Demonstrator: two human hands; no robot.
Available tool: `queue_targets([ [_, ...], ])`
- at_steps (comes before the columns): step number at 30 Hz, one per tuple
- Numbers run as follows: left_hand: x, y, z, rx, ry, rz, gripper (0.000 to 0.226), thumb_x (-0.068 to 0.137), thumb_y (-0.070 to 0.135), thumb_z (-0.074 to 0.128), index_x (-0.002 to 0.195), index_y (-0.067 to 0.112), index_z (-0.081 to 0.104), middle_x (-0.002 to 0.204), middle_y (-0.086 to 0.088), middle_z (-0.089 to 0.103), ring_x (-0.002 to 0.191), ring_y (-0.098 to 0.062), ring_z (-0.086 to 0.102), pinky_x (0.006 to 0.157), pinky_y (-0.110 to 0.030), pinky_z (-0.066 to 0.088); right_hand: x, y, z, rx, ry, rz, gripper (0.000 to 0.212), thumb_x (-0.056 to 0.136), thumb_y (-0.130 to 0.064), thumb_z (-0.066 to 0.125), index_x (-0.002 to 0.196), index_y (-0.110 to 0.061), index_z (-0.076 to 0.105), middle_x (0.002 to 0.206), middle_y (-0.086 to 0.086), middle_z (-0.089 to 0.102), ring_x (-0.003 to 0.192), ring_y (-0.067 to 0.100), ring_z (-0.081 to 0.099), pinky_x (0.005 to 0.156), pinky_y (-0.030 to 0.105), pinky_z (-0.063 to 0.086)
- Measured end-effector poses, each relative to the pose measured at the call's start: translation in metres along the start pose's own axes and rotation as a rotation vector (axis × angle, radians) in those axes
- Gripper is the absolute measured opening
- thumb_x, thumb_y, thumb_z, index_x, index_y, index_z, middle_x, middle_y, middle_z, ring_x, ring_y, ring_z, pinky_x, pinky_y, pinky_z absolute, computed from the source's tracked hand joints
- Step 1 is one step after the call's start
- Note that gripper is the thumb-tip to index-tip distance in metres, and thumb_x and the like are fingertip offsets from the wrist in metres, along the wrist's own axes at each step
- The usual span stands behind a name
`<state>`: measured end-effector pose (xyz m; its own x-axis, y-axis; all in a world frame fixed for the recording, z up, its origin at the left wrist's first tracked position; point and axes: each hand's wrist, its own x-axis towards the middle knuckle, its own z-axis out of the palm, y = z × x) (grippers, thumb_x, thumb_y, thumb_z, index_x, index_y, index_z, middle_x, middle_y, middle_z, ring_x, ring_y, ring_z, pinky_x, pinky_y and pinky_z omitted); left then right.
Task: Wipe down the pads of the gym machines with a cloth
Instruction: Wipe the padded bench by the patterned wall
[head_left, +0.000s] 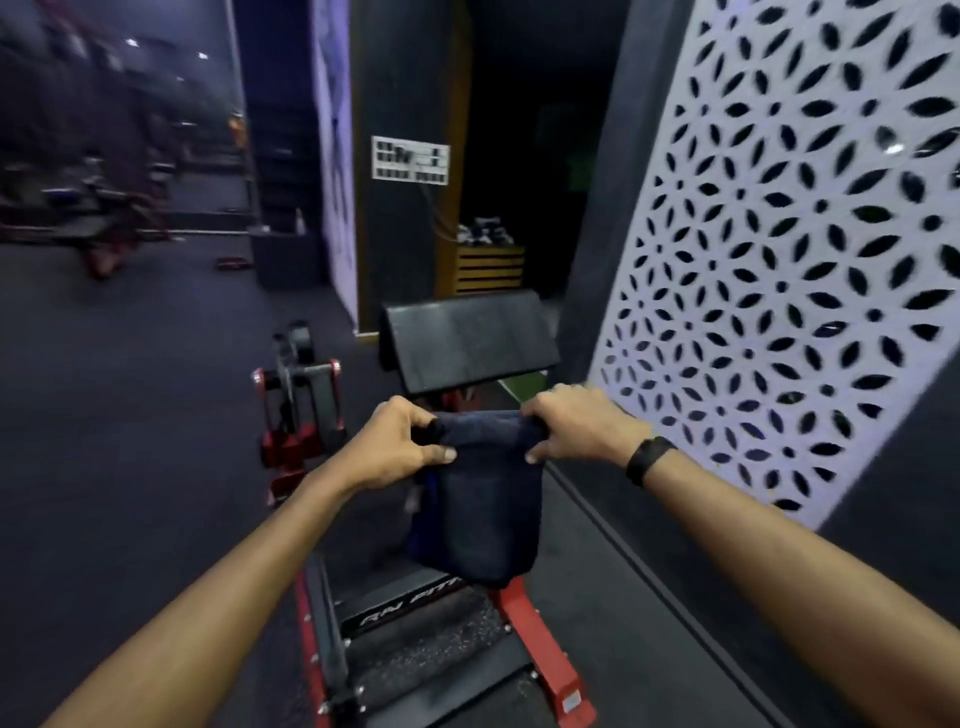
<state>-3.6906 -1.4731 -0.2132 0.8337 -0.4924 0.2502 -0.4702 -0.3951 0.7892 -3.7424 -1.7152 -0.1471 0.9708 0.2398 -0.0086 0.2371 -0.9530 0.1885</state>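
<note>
A black slanted pad (467, 340) on a red-and-black gym machine (447, 649) stands ahead on the dark floor (130, 415), just beyond both hands. Left of it sits another red-and-black frame part (298, 410). A white cut-out screen (769, 249) with a leaf pattern fills the right side, close beside the machine and the right arm. Farther back, a dark pillar carries a white placard (410, 158) whose writing is too blurred to read, and a wooden slatted rack (488, 270) holds pale items that cannot be made out. More machines blur in the far left background.

On the machine's black footplate, white letters read partly "RN FIT", the rest hidden behind the cloth.

Both arms reach forward. The left hand (400, 447) and right hand (576, 426) each pinch a top corner of a dark blue cloth (483, 509), fingers curled over its edge, thumbs below. The cloth hangs folded between them in the air, above the footplate and short of the pad, not touching it. A black band (649, 460) circles the right wrist.
</note>
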Motion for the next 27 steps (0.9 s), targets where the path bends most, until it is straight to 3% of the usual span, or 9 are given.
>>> queue_targets([
  [2,-0.007,0.002,-0.002,0.066,0.008,-0.033,0.019,0.080,0.010,0.084,0.064,0.014,0.074,0.060,0.011,0.066,0.058,0.000,0.059,0.059,-0.036,0.052,0.012,-0.006,0.007,0.052,-0.065,-0.067,0.040,0.076,-0.047,0.081,0.083,-0.023,0.050,0.085,0.000,0.054,0.082,0.024,0.056,0.067,0.033,0.034],
  [5,-0.008,-0.006,-0.017,0.086,0.065,-0.099,0.009,0.080,0.008,0.083,0.074,0.013,0.078,0.073,0.004,0.076,0.075,-0.012,0.073,0.068,-0.037,0.060,0.026,-0.007,0.007,0.387,-0.247,-0.215,0.042,0.073,-0.037,0.087,0.068,-0.017,0.051,0.065,-0.002,0.053,0.060,0.015,0.049,0.057,0.032,0.038],
  [8,-0.002,-0.013,-0.021,-0.002,0.180,-0.128,0.008,0.081,0.008,0.082,0.086,0.014,0.080,0.082,-0.001,0.078,0.081,-0.017,0.074,0.075,-0.038,0.061,0.036,0.006,0.012,0.389,-0.031,-0.147,0.032,0.078,-0.040,0.082,0.082,-0.018,0.059,0.079,-0.001,0.063,0.078,0.018,0.060,0.063,0.033,0.041],
  [11,0.003,-0.016,-0.001,0.015,0.252,-0.128,0.012,0.079,0.015,0.084,0.084,0.006,0.079,0.075,-0.001,0.074,0.067,-0.010,0.065,0.065,-0.038,0.057,0.042,0.015,0.021,0.288,0.118,-0.080,0.030,0.081,-0.043,0.078,0.094,-0.024,0.059,0.092,-0.004,0.060,0.097,0.024,0.059,0.071,0.036,0.039],
  [14,0.011,-0.027,0.007,0.099,0.249,-0.150,0.028,0.072,0.032,0.083,0.082,0.006,0.077,0.081,-0.009,0.076,0.074,-0.018,0.071,0.067,-0.048,0.059,0.055,0.024,0.031,0.286,0.058,-0.114,0.029,0.082,-0.042,0.078,0.094,-0.023,0.059,0.095,-0.005,0.061,0.098,0.022,0.059,0.073,0.034,0.036],
  [19,0.050,-0.037,0.006,0.040,0.370,-0.174,0.013,0.079,0.016,0.084,0.088,0.010,0.080,0.089,-0.003,0.078,0.088,-0.017,0.073,0.078,-0.046,0.061,0.105,0.055,0.028,0.324,0.051,-0.186,0.031,0.082,-0.044,0.078,0.086,-0.032,0.050,0.094,-0.005,0.061,0.097,0.023,0.058,0.079,0.039,0.042],
  [22,0.085,-0.031,0.020,0.026,0.421,-0.171,0.013,0.079,0.009,0.083,0.091,0.011,0.080,0.085,0.003,0.077,0.082,-0.009,0.072,0.078,-0.037,0.062,0.130,0.090,0.031,0.313,0.075,-0.217,0.031,0.083,-0.044,0.077,0.085,-0.031,0.049,0.095,-0.005,0.060,0.095,0.022,0.056,0.083,0.041,0.046],
  [25,0.116,-0.025,0.039,0.097,0.420,-0.169,0.010,0.079,0.010,0.083,0.088,0.008,0.080,0.077,0.007,0.073,0.068,0.002,0.062,0.068,-0.030,0.057,0.148,0.128,0.033,0.338,0.040,-0.235,0.033,0.083,-0.043,0.078,0.078,-0.034,0.047,0.088,-0.009,0.056,0.090,0.018,0.054,0.075,0.035,0.042],
  [27,0.134,-0.026,0.053,0.124,0.439,-0.193,0.009,0.079,0.013,0.084,0.086,0.008,0.079,0.075,0.002,0.074,0.065,0.001,0.058,0.065,-0.033,0.056,0.160,0.150,0.036,0.350,0.025,-0.261,0.036,0.082,-0.042,0.079,0.073,-0.036,0.045,0.083,-0.014,0.053,0.088,0.017,0.053,0.072,0.033,0.038],
])
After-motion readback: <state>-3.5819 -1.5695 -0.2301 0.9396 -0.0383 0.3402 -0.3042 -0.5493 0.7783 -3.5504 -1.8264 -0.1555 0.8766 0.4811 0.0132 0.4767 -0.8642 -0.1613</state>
